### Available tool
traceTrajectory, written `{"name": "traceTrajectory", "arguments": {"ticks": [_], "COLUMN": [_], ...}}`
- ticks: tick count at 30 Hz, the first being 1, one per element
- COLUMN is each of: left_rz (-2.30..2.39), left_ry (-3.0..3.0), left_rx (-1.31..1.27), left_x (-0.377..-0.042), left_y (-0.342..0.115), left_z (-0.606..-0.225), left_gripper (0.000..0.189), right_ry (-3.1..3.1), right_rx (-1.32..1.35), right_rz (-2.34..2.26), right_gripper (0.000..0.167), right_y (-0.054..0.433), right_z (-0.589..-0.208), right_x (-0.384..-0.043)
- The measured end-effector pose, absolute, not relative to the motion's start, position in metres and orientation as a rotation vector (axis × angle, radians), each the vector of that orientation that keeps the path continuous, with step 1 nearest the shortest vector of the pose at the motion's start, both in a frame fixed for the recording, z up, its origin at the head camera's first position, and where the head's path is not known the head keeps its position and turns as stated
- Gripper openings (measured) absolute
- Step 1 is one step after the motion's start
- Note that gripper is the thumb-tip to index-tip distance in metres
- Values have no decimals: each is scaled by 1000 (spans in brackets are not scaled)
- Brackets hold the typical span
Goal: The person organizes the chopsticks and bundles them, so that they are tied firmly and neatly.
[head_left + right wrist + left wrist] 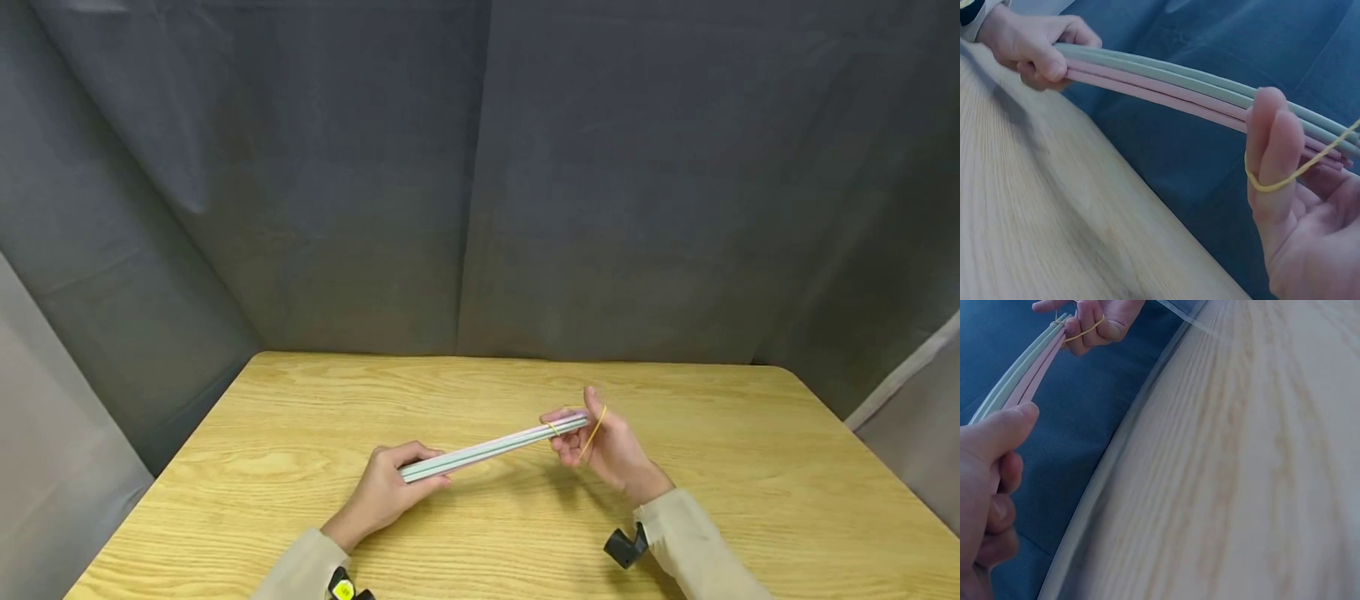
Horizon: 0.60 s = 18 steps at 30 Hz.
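In the head view, my left hand (384, 490) grips slim, straight-edged sticks (487, 451) above the wood-grained table (337, 400), slanting toward its far right corner; my right hand (613, 448) hooks a thin yellow band (593, 432). Left wrist: sticks pale green, pink. Right wrist: the taut band rounds two fingers (1280, 147).

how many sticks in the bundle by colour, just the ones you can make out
Pale green sticks: 2
Pink sticks: 2
Total: 4 visible; any hidden behind these cannot be told.
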<state>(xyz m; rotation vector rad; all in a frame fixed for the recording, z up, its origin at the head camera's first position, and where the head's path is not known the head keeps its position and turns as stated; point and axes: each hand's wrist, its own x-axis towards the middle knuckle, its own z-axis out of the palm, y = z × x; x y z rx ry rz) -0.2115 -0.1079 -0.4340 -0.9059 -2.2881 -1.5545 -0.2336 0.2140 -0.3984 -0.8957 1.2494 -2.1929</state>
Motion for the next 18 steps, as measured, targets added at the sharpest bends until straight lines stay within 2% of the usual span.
{"name": "traceTrajectory", "arguments": {"ticks": [9, 18], "left_rz": [-1577, -1564], "left_ry": [-2322, -2338], "left_rx": [-882, -880], "left_x": [-212, -213], "left_y": [-107, -108], "left_z": [-439, -439], "left_gripper": [20, 21], "right_ry": [1685, 1943], "right_rx": [-838, -817], "right_rz": [-2095, -1987], "right_gripper": [33, 17], "right_y": [212, 210], "right_z": [-397, -395], "right_x": [-230, -230]}}
